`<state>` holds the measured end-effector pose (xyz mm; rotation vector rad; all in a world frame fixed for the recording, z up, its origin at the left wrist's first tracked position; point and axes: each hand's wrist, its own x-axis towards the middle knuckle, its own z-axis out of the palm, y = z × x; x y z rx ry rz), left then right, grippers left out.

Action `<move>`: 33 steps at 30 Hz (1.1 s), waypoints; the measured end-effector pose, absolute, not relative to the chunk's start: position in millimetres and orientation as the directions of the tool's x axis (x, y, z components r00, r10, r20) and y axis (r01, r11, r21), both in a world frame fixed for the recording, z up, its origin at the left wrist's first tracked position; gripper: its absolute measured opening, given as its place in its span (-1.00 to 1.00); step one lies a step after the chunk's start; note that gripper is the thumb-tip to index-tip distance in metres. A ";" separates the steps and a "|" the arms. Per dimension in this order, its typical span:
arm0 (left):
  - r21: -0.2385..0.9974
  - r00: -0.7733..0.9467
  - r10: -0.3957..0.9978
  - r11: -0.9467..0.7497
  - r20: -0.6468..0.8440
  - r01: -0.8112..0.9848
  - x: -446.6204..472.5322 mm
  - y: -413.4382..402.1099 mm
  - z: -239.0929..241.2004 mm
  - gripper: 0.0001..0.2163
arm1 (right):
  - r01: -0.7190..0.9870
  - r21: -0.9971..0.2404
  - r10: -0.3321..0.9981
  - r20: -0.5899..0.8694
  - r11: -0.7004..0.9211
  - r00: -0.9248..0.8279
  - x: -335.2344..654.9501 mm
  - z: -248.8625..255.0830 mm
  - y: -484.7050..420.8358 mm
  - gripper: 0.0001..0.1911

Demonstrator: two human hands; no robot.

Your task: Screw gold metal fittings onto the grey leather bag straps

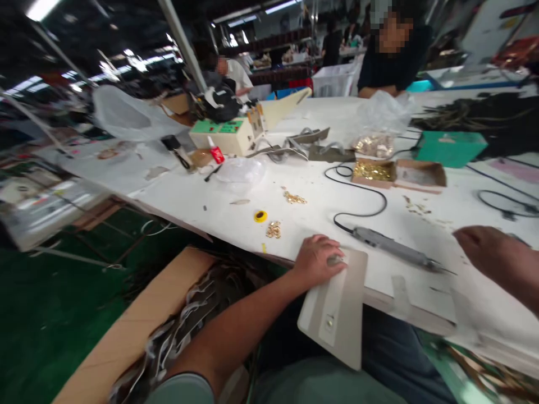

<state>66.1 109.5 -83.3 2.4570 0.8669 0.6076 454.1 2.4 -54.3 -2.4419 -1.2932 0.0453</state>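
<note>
My left hand (318,259) is closed on the top end of a flat beige leather panel (337,314), which hangs over the near edge of the white table (197,191) and carries a small metal fitting near its lower end. My right hand (484,247) hovers over the table at the right, blurred, with its fingers curled; nothing shows in it. Between the hands lies a grey electric screwdriver (393,247) on a black cable.
A cardboard tray of gold fittings (373,171), a bag of more fittings (374,146), loose gold bits (273,229), a yellow ring (260,216), a green box (450,147) and a beige machine (227,134) stand on the table. An open carton of straps (185,325) is below left. A person (393,50) stands opposite.
</note>
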 end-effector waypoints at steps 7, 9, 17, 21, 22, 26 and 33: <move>0.552 0.714 0.641 -0.717 0.283 0.426 66.8 110.9 -84.9 -0.82 | 0.619 -0.729 0.911 -0.014 -0.291 0.412 313.5 -12.3 -10.0 -0.66; 0.553 0.714 0.643 -0.714 0.277 0.429 67.1 110.5 -85.1 -0.82 | 0.584 -0.787 0.963 -0.049 -0.200 0.263 276.3 -22.1 -1.4 -0.63; 0.570 0.729 0.639 -0.703 0.243 0.426 68.3 112.3 -83.2 -0.83 | 0.643 -0.736 0.976 -0.131 -0.213 0.174 250.2 -50.8 24.5 -0.73; 0.586 0.722 0.647 -0.692 0.245 0.421 68.2 111.7 -82.0 -0.83 | 0.650 -0.730 0.976 -0.126 -0.214 0.179 249.1 -54.9 25.4 -0.77; 0.588 0.723 0.648 -0.690 0.241 0.422 68.2 111.6 -82.0 -0.83 | 0.644 -0.733 0.974 -0.129 -0.221 0.188 248.8 -56.1 25.2 -0.77; 0.593 0.728 0.645 -0.686 0.230 0.420 68.2 111.9 -83.1 -0.82 | 0.623 -0.739 0.963 -0.138 -0.257 0.233 248.3 -58.0 25.7 -0.75; 0.582 0.720 0.644 -0.699 0.258 0.417 69.3 112.2 -84.1 -0.84 | 0.584 -0.744 0.940 -0.192 -0.327 0.282 247.8 -52.3 29.1 -0.74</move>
